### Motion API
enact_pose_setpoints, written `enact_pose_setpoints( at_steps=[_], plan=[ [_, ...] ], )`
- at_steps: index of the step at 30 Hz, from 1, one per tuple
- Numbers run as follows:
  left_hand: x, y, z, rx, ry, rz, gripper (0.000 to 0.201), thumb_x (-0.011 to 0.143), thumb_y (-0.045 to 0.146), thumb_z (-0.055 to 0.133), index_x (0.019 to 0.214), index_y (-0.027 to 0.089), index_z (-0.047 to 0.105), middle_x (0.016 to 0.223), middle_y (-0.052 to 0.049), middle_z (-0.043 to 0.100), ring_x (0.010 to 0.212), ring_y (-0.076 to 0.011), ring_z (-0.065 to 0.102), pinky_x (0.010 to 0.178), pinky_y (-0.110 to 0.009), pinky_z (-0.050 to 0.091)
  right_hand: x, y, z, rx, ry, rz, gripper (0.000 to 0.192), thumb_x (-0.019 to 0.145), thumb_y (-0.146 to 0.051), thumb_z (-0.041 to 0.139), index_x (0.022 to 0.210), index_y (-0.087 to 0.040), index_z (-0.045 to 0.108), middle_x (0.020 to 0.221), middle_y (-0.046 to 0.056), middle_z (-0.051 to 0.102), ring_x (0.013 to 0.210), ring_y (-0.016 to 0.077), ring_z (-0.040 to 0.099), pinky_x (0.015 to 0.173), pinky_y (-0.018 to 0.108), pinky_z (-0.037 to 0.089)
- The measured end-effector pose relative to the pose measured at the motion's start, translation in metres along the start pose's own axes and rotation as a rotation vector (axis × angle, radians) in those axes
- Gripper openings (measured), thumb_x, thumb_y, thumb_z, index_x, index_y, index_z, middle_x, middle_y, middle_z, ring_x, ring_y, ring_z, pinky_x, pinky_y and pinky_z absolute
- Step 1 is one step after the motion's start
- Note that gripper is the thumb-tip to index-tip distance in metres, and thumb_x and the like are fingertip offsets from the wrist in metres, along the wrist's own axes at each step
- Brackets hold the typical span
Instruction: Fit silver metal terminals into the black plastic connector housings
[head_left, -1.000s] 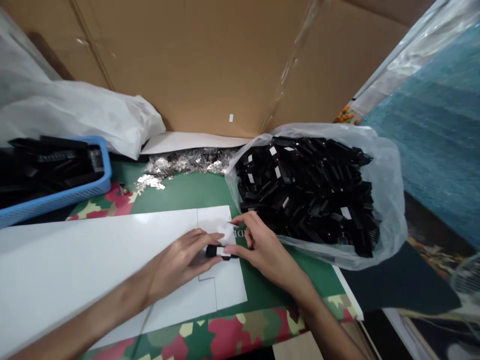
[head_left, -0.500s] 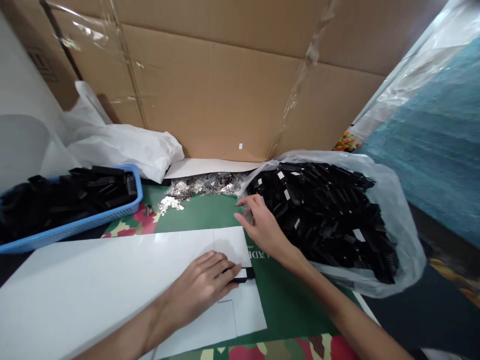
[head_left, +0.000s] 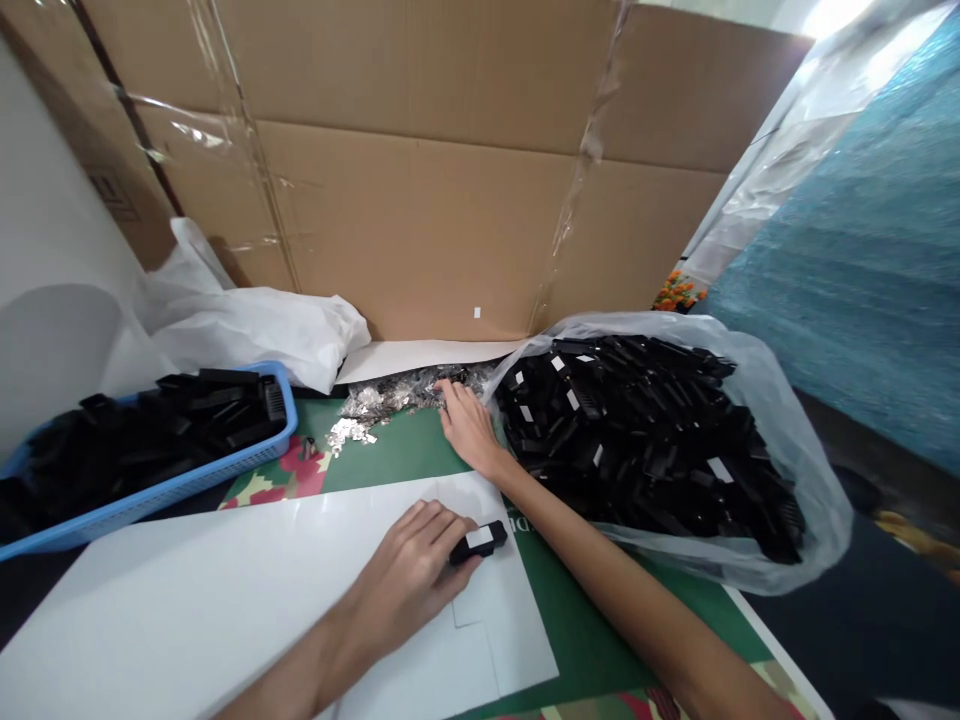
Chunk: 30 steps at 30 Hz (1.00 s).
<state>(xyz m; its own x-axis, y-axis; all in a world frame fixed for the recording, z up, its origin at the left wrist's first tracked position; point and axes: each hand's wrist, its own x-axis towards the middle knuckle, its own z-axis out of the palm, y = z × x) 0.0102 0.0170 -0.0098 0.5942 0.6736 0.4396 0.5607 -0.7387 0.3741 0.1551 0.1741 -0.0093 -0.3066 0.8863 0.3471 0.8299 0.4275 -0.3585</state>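
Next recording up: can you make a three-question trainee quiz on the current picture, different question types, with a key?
1. What colour is the label on the black piece held by the left hand? A) red B) white C) yellow
2. True or false: the blue basket and the plastic bag both contain other black pieces.
3. Fill in: the person's ____ is at the heap of small silver pieces.

Key: 1. B; 2. true; 3. right hand.

Green, camouflage-edged surface (head_left: 409,446): glossy white flat sheet (head_left: 247,590), centre to 8 o'clock; small loose silver pieces (head_left: 351,432), 11 o'clock; filled translucent plastic bag (head_left: 819,490), 2 o'clock.
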Motion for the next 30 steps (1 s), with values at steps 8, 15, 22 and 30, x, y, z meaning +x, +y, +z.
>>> enact_pose_setpoints(
  at_steps=[8,15,22,30],
  plan=[
    [0.001,0.002,-0.001,0.008,-0.008,-0.016,0.022,0.095,0.021,0.069,0.115,0.02,0.061,0.1,-0.005,0.073,0.094,-0.0275,0.069,0.086,-0.043,0.056,0.0,-0.002,-0.001,0.04,0.012,-0.04,0.033,0.099,-0.014,0.051,0.131,-0.023,0.05,0.122,0.008,0.067,0.112,0.0226,0.06,0.093,0.033,0.049],
    [0.002,0.002,0.0,-0.015,-0.004,-0.022,0.024,0.093,0.019,0.07,0.115,0.021,0.061,0.1,-0.005,0.073,0.096,-0.0279,0.07,0.088,-0.043,0.058,0.011,-0.004,0.006,0.041,-0.032,-0.128,0.038,0.097,-0.019,0.055,0.135,-0.021,0.051,0.126,0.011,0.065,0.118,0.0269,0.053,0.099,0.039,0.048],
    [0.002,0.002,0.0,-0.029,-0.041,-0.035,0.023,0.095,0.018,0.068,0.116,0.021,0.06,0.102,-0.005,0.072,0.098,-0.0281,0.07,0.09,-0.044,0.058,0.0,-0.012,0.008,0.056,-0.072,-0.16,0.037,0.101,-0.017,0.048,0.138,-0.018,0.051,0.135,0.013,0.062,0.124,0.0277,0.051,0.103,0.042,0.048],
    [0.001,0.002,-0.002,-0.031,-0.081,-0.05,0.019,0.099,0.02,0.063,0.117,0.02,0.061,0.104,-0.006,0.071,0.099,-0.028,0.068,0.094,-0.046,0.056,-0.009,-0.013,-0.006,0.129,-0.073,-0.109,0.037,0.101,-0.021,0.052,0.138,-0.024,0.047,0.131,0.009,0.066,0.121,0.0246,0.059,0.103,0.038,0.047]
  ],
)
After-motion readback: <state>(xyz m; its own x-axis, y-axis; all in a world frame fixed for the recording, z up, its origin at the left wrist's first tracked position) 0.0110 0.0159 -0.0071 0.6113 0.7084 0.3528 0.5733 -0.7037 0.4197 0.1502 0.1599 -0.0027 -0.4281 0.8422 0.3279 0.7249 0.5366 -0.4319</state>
